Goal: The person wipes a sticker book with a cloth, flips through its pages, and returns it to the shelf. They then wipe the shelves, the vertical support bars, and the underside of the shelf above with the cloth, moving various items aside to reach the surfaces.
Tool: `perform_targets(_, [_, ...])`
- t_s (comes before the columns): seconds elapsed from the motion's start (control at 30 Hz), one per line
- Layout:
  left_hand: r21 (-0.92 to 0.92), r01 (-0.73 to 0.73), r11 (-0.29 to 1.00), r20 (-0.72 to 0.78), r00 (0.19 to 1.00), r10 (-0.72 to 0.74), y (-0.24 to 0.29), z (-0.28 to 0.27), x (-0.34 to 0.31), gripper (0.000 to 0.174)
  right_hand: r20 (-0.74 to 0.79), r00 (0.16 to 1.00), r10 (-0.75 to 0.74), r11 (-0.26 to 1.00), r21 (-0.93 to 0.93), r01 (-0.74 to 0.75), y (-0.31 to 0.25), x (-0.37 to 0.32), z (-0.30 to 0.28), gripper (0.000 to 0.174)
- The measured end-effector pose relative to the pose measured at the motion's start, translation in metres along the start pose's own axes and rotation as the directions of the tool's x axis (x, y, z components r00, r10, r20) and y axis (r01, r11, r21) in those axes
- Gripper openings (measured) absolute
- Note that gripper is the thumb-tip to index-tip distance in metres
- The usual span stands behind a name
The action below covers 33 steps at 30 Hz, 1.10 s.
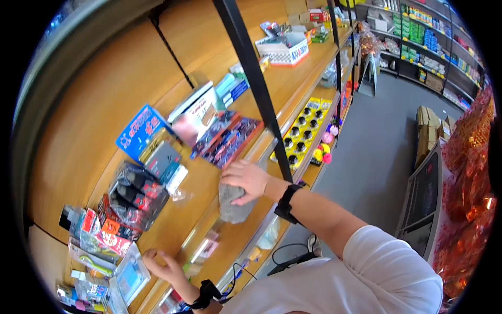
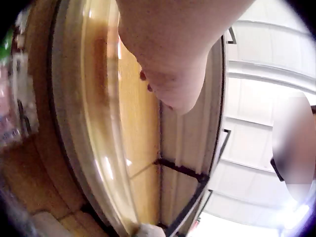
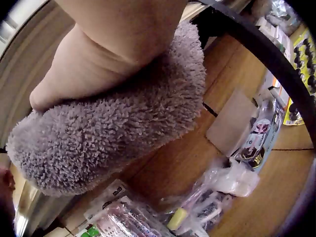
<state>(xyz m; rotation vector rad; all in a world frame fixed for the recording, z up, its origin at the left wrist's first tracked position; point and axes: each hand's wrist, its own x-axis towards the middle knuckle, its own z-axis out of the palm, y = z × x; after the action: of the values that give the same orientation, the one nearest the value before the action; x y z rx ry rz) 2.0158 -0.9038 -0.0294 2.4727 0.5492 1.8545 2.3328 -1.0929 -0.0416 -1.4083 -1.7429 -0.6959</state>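
Note:
Over a fluffy grey cleaning cloth [image 3: 113, 133] lies my right hand [image 1: 248, 180], holding it at the front edge of the wooden shelf [image 1: 196, 214]. In the head view the fingers reach across the top of the cloth and the thumb lies along its side. My left hand [image 1: 166, 266] hovers by the shelf's front, its fingers loosely curled with nothing in them. Nearest to it is a clear package with blue contents [image 1: 130, 275]. In the left wrist view, the hand's own bulk hides most of its fingers.
Packaged goods line the shelf: a bag of black items [image 1: 137, 191], a blue box [image 1: 141, 133] and a dark patterned packet [image 1: 227, 138]. A black upright post [image 1: 256, 78] rises beyond my right hand. Lower down hangs a yellow card of black knobs [image 1: 303, 131].

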Motion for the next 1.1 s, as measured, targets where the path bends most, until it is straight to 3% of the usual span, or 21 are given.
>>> perform_targets(0.07, [-0.041, -0.021, 0.999, 0.164, 0.986, 0.027, 0.045, 0.04, 0.016, 0.018, 0.012, 1.0, -0.001, 1.0, -0.006, 0.001, 0.014, -0.002, -0.011, 0.053])
perform_targets(0.23, [-0.237, -0.03, 0.971, 0.254, 0.963, 0.092, 0.12, 0.123, 0.021, 0.023, 0.07, 0.997, 0.04, 0.999, -0.019, -0.039, 0.059, -0.021, -0.038, 0.057])
perform_targets(0.33, [-0.151, -0.081, 0.985, 0.312, 0.942, 0.125, 0.138, 0.144, 0.021, 0.023, 0.057, 0.998, 0.01, 1.0, -0.011, -0.009, 0.08, -0.025, -0.05, 0.057])
perform_targets(0.47, [-0.314, 0.12, 0.942, 0.382, 0.924, 0.01, 0.148, 0.156, 0.017, 0.022, 0.083, 0.996, 0.025, 1.0, 0.016, -0.026, 0.09, -0.026, -0.065, 0.052])
perform_targets(0.6, [-0.382, -0.007, 0.924, 0.356, 0.922, 0.154, 0.172, 0.171, 0.032, 0.021, 0.094, 0.994, 0.058, 0.998, 0.031, -0.061, 0.093, -0.024, -0.066, 0.046])
perform_targets(0.7, [-0.437, -0.017, 0.899, 0.364, 0.911, 0.194, 0.188, 0.193, 0.037, 0.024, 0.081, 0.993, 0.09, 0.995, 0.041, -0.094, 0.091, -0.023, -0.066, 0.041])
perform_targets(0.9, [-0.545, -0.15, 0.825, 0.408, 0.812, 0.417, 0.201, 0.19, 0.043, 0.033, 0.064, 0.988, 0.143, 0.989, 0.037, -0.145, 0.088, -0.022, -0.064, 0.037])
perform_targets(1.03, [-0.424, -0.112, 0.899, 0.481, 0.813, 0.328, 0.186, 0.174, 0.022, 0.037, 0.047, 0.992, 0.119, 0.992, 0.043, -0.121, 0.09, -0.026, -0.058, 0.033])
perform_targets(1.1, [-0.268, -0.034, 0.963, 0.488, 0.857, 0.166, 0.18, 0.166, 0.0, 0.036, 0.007, 0.996, 0.085, 0.995, 0.042, -0.086, 0.094, -0.031, -0.057, 0.029])
